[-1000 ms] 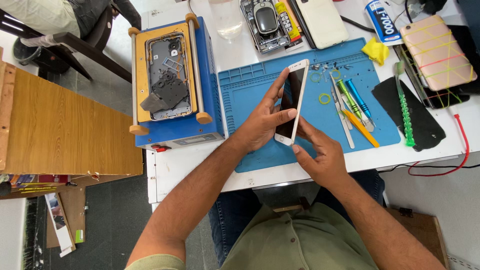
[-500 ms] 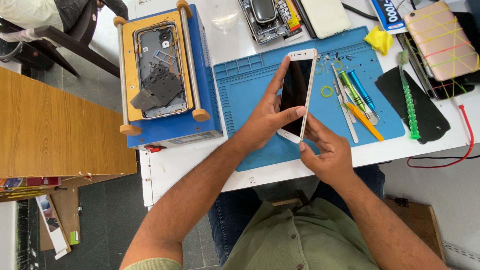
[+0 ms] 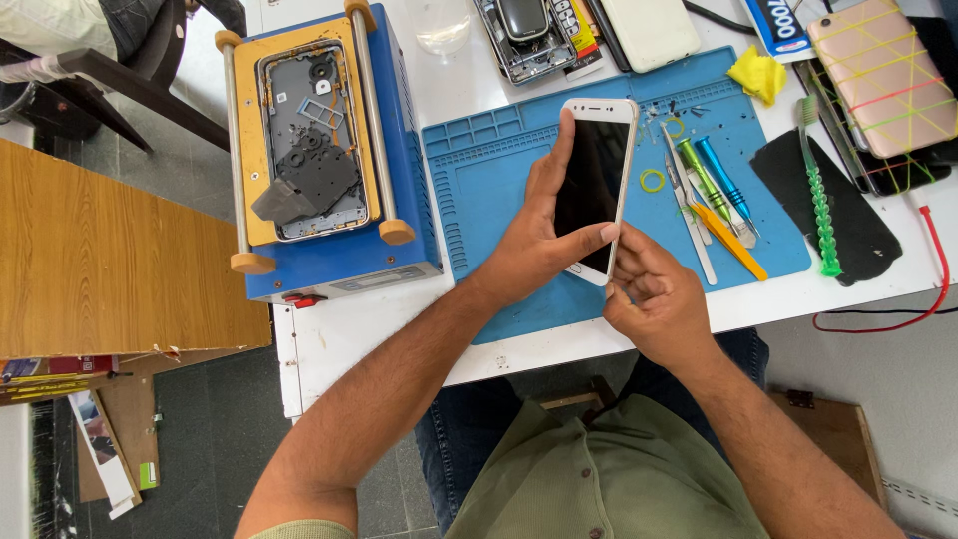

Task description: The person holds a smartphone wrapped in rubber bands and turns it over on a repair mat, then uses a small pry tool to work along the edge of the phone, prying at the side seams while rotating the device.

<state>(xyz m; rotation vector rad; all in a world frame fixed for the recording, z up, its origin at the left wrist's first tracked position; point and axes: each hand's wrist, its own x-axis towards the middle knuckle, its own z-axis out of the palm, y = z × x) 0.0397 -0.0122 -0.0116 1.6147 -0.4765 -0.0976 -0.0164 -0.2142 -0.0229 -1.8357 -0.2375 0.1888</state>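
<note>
phone point(image 3: 596, 185) stands tilted above the blue mat point(image 3: 499, 190), clasped in the left hand point(image 3: 539, 240) grip; right hand point(image 3: 654, 299) pinches its lower edge.

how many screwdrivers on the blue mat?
2: a green-handled screwdriver and a blue-handled screwdriver, side by side on the blue mat right of the phone. More may be hidden behind it.

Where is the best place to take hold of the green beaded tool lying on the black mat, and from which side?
Probably at the middle of the green beaded tool, pinched across its narrow width from above. It lies flat and lengthwise on the black mat, with free mat on both long sides, so fingertips can close there.
</note>
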